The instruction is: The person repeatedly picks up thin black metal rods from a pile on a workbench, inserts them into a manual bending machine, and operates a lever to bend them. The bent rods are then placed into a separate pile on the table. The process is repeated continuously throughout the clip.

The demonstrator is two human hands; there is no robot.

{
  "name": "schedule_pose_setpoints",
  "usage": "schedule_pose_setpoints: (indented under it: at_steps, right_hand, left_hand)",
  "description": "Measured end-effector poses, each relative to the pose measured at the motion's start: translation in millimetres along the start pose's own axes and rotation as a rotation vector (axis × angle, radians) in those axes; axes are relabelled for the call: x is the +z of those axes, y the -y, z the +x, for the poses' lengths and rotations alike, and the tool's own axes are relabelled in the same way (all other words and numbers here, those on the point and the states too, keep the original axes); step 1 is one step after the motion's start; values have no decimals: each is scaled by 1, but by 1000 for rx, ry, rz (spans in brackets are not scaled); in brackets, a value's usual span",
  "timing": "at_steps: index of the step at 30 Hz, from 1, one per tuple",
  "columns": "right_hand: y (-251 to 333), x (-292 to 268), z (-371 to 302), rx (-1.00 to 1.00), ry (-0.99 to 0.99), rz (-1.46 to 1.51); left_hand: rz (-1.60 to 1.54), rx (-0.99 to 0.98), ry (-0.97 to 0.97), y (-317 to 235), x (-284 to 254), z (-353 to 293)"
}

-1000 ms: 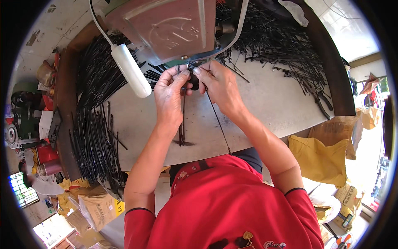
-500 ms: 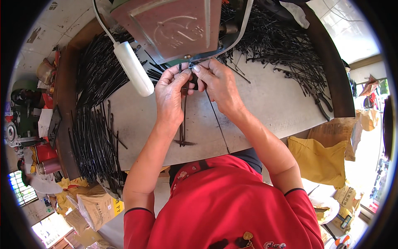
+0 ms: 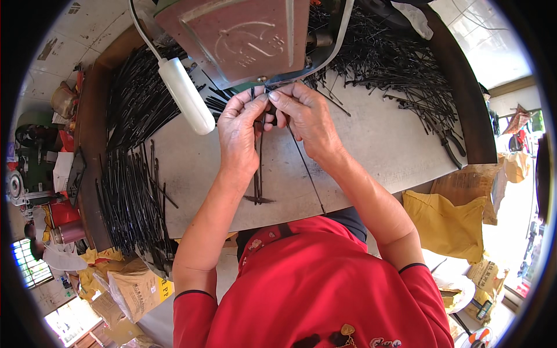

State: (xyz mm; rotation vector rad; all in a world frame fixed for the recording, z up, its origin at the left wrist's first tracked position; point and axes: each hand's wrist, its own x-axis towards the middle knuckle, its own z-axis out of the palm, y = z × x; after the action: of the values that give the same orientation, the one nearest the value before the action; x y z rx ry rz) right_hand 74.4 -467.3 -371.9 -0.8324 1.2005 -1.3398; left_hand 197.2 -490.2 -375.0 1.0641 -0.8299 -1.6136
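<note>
Under the machine's head, my left hand [image 3: 238,136] and my right hand [image 3: 311,124] are close together, fingers pinched and thumbs almost meeting. Thin dark rods [image 3: 259,168] hang below my left hand, closed around them, down to the tabletop. A single long dark rod [image 3: 306,165] slants from my right hand toward the table's front edge; that hand is closed on its upper part. A small shiny piece shows at the fingertips, too small to name. The machine's head [image 3: 241,43], with a reddish-brown cover plate, hides what lies just beyond my fingers.
A white tube-shaped lamp [image 3: 187,97] hangs left of my hands. Bundles of dark rods [image 3: 130,200] lie along the left side, and a tangled pile [image 3: 386,58] covers the far right. Pliers [image 3: 447,142] rest near the raised brown rim [image 3: 473,104]. A yellow sack [image 3: 447,226] is beside the table.
The lower end of the rod in my right hand has shifted slightly right. My hands stay together at the machine, with only a small movement.
</note>
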Motion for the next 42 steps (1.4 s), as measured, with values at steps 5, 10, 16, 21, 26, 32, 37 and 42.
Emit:
schedule_pose_setpoints:
  at_steps: [5, 10, 16, 21, 26, 32, 37, 42]
  right_hand:
    - [0, -5, 8, 64, 74, 46]
    - [19, -7, 10, 42, 129, -300]
    - [7, -19, -15, 145, 91, -283]
    - [7, -22, -26, 156, 136, -44]
    - [5, -21, -26, 107, 140, -16]
    - [11, -25, -22, 82, 174, -130]
    - [14, -22, -9, 119, 186, -31]
    - [9, -18, -5, 126, 154, 33]
  left_hand:
    - [-5, -20, 44, 1, -7, 8]
    - [142, -75, 26, -8, -9, 12]
    - [86, -39, 33, 6, -9, -14]
    - [96, 1, 109, 9, -15, -15]
    - [24, -16, 143, 4, -6, -13]
    - [28, 38, 125, 4, -1, -15]
    - [18, 100, 72, 6, 3, -9]
    - [-22, 120, 71, 11, 0, 0]
